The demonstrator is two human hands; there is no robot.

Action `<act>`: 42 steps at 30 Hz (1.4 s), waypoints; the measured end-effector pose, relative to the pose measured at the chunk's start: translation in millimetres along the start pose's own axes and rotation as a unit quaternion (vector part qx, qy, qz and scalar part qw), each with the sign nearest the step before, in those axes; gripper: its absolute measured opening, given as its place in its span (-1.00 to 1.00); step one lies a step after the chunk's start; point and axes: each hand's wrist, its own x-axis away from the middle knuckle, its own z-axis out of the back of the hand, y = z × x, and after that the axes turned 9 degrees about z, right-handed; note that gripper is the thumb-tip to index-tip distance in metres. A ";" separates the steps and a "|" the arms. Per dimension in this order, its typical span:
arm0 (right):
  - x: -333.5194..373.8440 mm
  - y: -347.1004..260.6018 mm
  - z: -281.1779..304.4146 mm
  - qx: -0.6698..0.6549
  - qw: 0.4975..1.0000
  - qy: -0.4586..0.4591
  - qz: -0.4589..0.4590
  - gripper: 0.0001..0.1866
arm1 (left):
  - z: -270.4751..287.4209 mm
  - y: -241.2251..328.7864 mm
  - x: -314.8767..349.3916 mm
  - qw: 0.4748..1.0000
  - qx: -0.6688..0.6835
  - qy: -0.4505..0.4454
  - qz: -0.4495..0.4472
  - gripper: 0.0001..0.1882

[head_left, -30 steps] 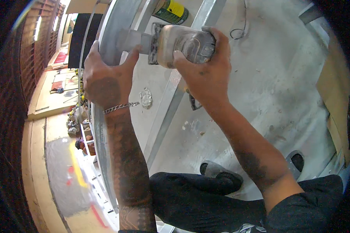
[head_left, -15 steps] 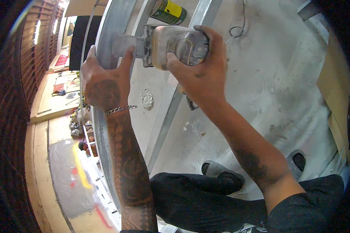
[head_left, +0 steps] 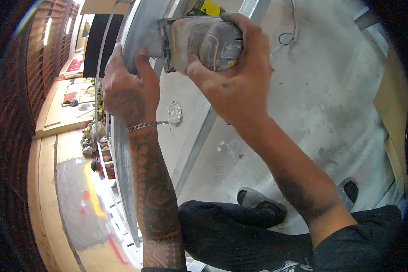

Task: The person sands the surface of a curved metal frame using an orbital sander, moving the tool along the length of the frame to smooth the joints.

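A dusty palm sander [head_left: 186,38] with a clear, scratched-looking body sits in my right hand [head_left: 245,77], thumb and fingers wrapped round it. Its dark square pad faces left, against or very near the curved grey piece [head_left: 147,27]; whether they touch I cannot tell. My left hand [head_left: 130,90] grips that curved piece just below the sander, its thumb on the near face and the fingers at the outer edge. Most of those fingers are hidden. A chain bracelet circles the left wrist.
A dark can with a yellow label [head_left: 208,8] lies behind the sander. A metal bar [head_left: 197,131] slants down across the dusty floor. A white crumpled lump [head_left: 174,113] and a thin cord [head_left: 285,38] lie there too. Grey shoes [head_left: 260,201] stand below.
The sander and my right hand have shifted slightly up and left relative to the curved piece. My left hand keeps its hold. The whole view has moved a little.
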 end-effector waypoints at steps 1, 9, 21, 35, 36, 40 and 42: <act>-2.0 -1.6 -0.5 0.022 0.999 -0.004 0.028 -0.27 | 1.1 -0.2 -0.2 1.000 0.001 -0.008 0.010 -0.46; -17.2 -32.5 7.2 0.010 0.999 -0.040 0.027 -0.25 | -4.1 -9.5 -0.9 1.000 0.010 0.019 -0.023 -0.49; -23.9 -20.5 -3.9 0.033 0.999 -0.021 0.021 -0.30 | 1.5 -5.0 -3.2 0.997 0.065 -0.027 0.024 -0.63; -39.8 -13.2 -12.5 -0.037 0.998 0.029 -0.036 -0.41 | 37.7 -34.9 -18.1 0.955 0.222 -0.194 0.016 -0.55; -41.5 -19.7 -10.6 -0.039 0.998 0.030 -0.035 -0.41 | 45.1 -40.7 -21.1 0.946 0.189 -0.253 0.074 -0.53; -30.7 -30.4 -18.1 -0.002 0.997 0.036 -0.065 -0.41 | 32.0 -52.3 -13.4 0.940 0.245 -0.229 0.056 -0.46; -24.8 -28.4 -18.7 0.038 0.998 0.058 -0.014 -0.42 | 26.6 -47.4 -11.1 0.937 0.254 -0.233 0.053 -0.47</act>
